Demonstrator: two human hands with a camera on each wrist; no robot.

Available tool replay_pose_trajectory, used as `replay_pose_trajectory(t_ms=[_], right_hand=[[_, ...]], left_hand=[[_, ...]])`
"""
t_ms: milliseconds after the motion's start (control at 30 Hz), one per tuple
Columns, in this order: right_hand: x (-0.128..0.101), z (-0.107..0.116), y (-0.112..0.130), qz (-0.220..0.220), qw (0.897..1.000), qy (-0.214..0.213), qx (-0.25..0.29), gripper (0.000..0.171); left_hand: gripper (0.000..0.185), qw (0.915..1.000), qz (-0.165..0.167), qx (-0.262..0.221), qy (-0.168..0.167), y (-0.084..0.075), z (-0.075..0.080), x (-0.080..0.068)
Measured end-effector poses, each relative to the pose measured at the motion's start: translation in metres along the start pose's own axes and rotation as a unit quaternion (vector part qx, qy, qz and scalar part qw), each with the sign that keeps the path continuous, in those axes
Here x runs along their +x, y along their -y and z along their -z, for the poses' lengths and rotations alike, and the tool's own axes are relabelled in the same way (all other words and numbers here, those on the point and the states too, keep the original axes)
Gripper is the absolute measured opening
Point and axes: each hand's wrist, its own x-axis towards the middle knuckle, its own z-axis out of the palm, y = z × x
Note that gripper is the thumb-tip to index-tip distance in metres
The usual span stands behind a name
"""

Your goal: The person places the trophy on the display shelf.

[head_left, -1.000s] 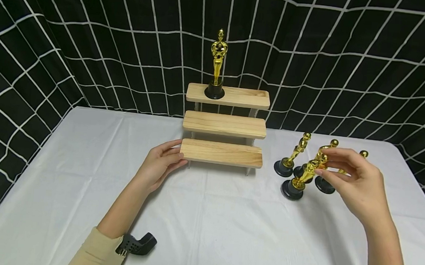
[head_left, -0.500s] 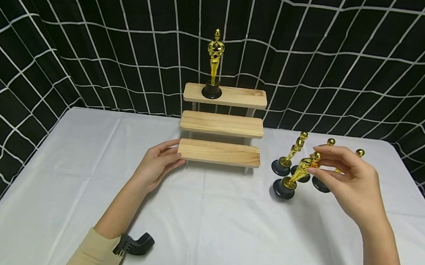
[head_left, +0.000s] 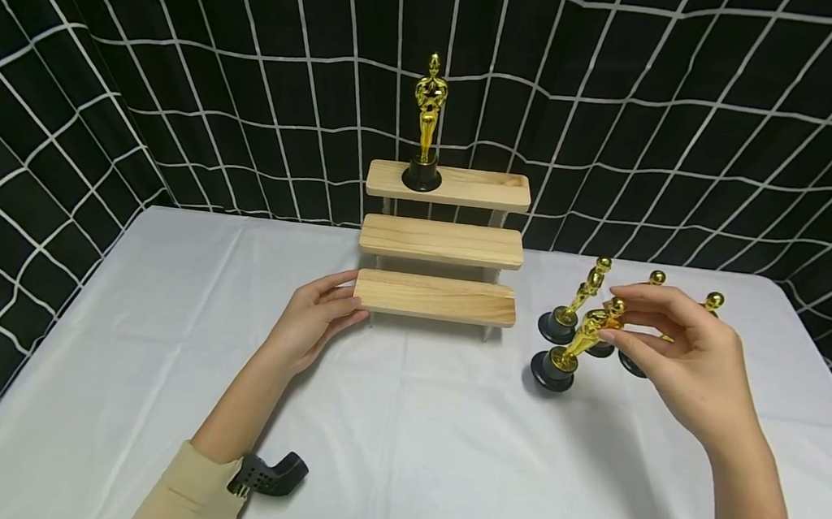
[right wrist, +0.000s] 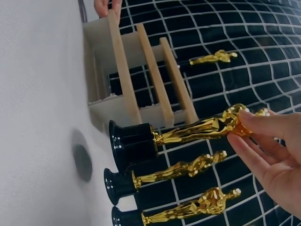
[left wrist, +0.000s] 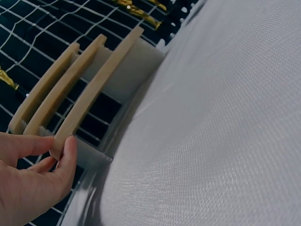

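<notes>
My left hand (head_left: 316, 317) pinches the left end of the lowest step (head_left: 435, 298) of a three-tier wooden display stand, thumb on one face and fingers on the other, as the left wrist view shows. On the right, my right hand (head_left: 687, 354) pinches a gold statuette trophy (right wrist: 193, 132) by its upper body. That trophy tilts, its black round base (head_left: 552, 370) toward the stand; in the right wrist view the base hangs apart from its shadow on the cloth. Another gold trophy (head_left: 430, 106) stands upright on the top step, left of its middle.
Behind the held trophy stand several more gold trophies (head_left: 590, 289), partly hidden by my right hand. A white cloth (head_left: 402, 438) covers the table. Black fabric with a white grid (head_left: 253, 92) hangs behind and beside it. A black wrist-worn device (head_left: 270, 474) sits at my left cuff.
My right hand has drawn the held trophy a little left, away from the group, slowing over the last half second. The left hand keeps its hold on the lowest step.
</notes>
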Motion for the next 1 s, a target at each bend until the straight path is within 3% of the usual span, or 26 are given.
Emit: replay_pose_trajectory(t_ms=[333,1000], right_hand=[[0.006,-0.005,0.006,0.009,0.999,0.018,0.029,0.053],[0.027,-0.010,0.020,0.013,0.999,0.024,-0.029,0.050]], left_hand=[[0.055,1.0000,0.004,0.000,-0.004,0.000,0.000,0.000],[0.056,1.0000,0.006,-0.003,-0.003,0.000,-0.001,-0.001]])
